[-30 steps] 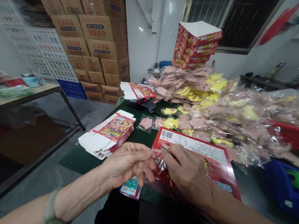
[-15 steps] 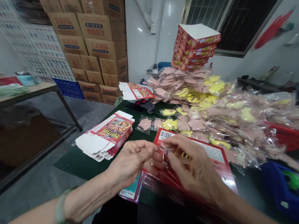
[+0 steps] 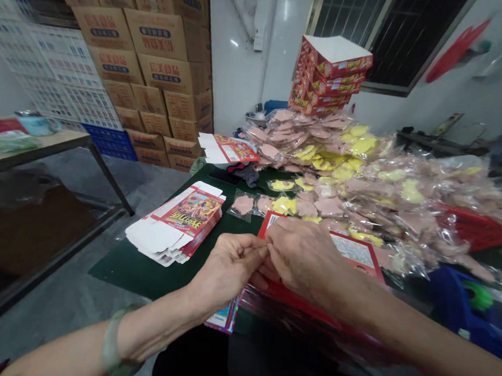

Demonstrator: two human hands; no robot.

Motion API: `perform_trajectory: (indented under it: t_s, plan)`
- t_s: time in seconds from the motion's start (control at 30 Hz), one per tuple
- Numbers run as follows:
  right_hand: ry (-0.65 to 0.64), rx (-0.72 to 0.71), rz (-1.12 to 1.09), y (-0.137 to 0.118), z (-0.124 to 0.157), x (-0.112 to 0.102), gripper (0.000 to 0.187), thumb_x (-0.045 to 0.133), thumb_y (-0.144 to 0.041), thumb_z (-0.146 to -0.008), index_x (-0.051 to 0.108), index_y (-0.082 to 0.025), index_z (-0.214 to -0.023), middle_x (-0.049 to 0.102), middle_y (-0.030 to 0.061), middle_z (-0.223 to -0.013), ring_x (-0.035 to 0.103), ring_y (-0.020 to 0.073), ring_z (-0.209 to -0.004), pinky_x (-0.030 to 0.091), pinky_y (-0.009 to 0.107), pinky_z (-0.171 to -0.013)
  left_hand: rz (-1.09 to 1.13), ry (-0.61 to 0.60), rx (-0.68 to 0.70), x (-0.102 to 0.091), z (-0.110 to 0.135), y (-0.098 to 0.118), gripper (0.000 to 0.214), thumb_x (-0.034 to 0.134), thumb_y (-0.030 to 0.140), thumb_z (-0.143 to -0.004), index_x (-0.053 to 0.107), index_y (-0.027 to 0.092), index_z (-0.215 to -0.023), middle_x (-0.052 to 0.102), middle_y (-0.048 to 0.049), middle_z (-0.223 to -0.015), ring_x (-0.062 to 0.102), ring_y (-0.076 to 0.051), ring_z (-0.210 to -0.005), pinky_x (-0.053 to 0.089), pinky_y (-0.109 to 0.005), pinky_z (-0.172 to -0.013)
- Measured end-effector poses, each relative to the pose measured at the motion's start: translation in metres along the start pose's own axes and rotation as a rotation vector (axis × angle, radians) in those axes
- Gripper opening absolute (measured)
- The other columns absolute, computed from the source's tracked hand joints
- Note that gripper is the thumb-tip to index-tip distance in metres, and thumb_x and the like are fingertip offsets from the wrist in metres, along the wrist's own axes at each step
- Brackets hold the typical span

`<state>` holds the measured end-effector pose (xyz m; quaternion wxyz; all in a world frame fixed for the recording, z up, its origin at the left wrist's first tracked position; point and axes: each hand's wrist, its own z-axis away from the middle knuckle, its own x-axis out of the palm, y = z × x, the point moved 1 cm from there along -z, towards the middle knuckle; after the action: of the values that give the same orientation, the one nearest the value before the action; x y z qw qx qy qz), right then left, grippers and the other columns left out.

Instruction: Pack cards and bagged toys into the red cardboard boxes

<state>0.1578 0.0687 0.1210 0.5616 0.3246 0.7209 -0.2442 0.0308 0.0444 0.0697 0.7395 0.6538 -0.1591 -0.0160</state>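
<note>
My left hand (image 3: 227, 270) and my right hand (image 3: 304, 256) meet at the fingertips over a small piece of transparent plastic, mostly hidden between them. Under my right hand lies a red printed card (image 3: 352, 253) with a white label, its barcode covered. A shiny holographic card (image 3: 223, 318) sticks out below my left hand. To the left of my left hand rests a flat stack of unfolded red-and-white cartons (image 3: 178, 224). Just beyond my fingers lie pink and yellow shapes in transparent bags (image 3: 284, 205).
A large heap of bagged pink and yellow shapes (image 3: 365, 174) covers the far table, with stacked red cartons (image 3: 329, 72) on top. A blue tape dispenser (image 3: 456, 288) stands right. A green mat (image 3: 135, 271) tops the table. Cardboard boxes (image 3: 158, 36) stand behind.
My hands have drawn closer together, and my right hand has moved left and now covers the barcode on the red card. The view has shifted slightly.
</note>
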Motion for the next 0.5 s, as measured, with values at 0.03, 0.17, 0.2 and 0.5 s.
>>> perform_trajectory:
  t_s: [0.03, 0.17, 0.2, 0.5]
  plan:
    - [0.026, 0.005, -0.014, 0.002, 0.001, 0.003, 0.014, 0.049, -0.009, -0.071, 0.051, -0.016, -0.058, 0.051, 0.0012, -0.058, 0.035, 0.0102, -0.051, 0.022, 0.025, -0.050, -0.017, 0.005, -0.009, 0.000, 0.001, 0.000, 0.020, 0.058, 0.029, -0.082, 0.068, 0.012, -0.082, 0.070, -0.0048, -0.061, 0.063, -0.012, -0.050, 0.051, -0.022, -0.052]
    - [0.071, 0.094, -0.181, 0.009, 0.004, 0.018, 0.012, 0.044, -0.009, -0.071, 0.049, -0.017, -0.063, 0.052, -0.0001, -0.059, 0.039, 0.0095, -0.052, 0.025, 0.023, -0.050, -0.041, -0.007, -0.008, 0.000, 0.003, 0.001, 0.019, 0.058, 0.029, -0.081, 0.068, 0.013, -0.084, 0.070, -0.0058, -0.066, 0.065, -0.013, -0.056, 0.051, -0.023, -0.055]
    - [0.074, 0.138, -0.230, 0.010, 0.003, 0.022, 0.012, 0.044, -0.008, -0.070, 0.049, -0.017, -0.062, 0.052, -0.0010, -0.058, 0.039, 0.0090, -0.051, 0.025, 0.022, -0.049, -0.038, -0.007, 0.000, 0.000, 0.003, 0.001, 0.018, 0.059, 0.028, -0.081, 0.068, 0.013, -0.082, 0.070, -0.0060, -0.066, 0.065, -0.013, -0.057, 0.051, -0.022, -0.055]
    - [0.438, 0.690, -0.223, 0.118, 0.056, -0.023, 0.019, 0.051, -0.018, -0.076, 0.057, -0.010, -0.060, 0.053, -0.0013, -0.053, 0.048, 0.0095, -0.053, 0.033, 0.027, -0.052, 0.149, 0.168, -0.104, -0.001, -0.001, 0.008, 0.009, 0.067, 0.018, -0.072, 0.065, 0.009, -0.073, 0.070, -0.0069, -0.066, 0.067, -0.017, -0.059, 0.052, -0.021, -0.047]
